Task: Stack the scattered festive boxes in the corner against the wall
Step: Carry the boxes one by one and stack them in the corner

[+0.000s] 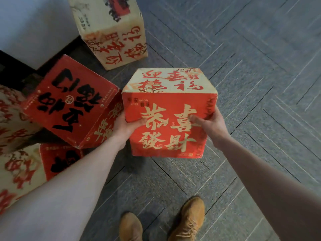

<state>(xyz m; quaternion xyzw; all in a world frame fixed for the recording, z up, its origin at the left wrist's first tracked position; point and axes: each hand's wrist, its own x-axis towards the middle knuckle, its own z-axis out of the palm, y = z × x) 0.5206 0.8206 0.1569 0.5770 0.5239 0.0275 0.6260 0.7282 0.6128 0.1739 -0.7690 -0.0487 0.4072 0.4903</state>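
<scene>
I hold a festive box (166,105) in the air in front of me; its top is red with gold characters and its far side cream with red characters. My left hand (126,126) grips its left edge, thumb on the top. On the right edge is my right hand (211,126), thumb lying across the red top. A red box with black characters (69,100) sits tilted on other boxes just left of the held one.
A tall cream box (114,30) stands on the floor near the white wall (31,23). More cream and red boxes (22,164) are piled at the left edge. Grey patterned carpet (243,66) spreads to the right. My brown shoes (189,221) are below.
</scene>
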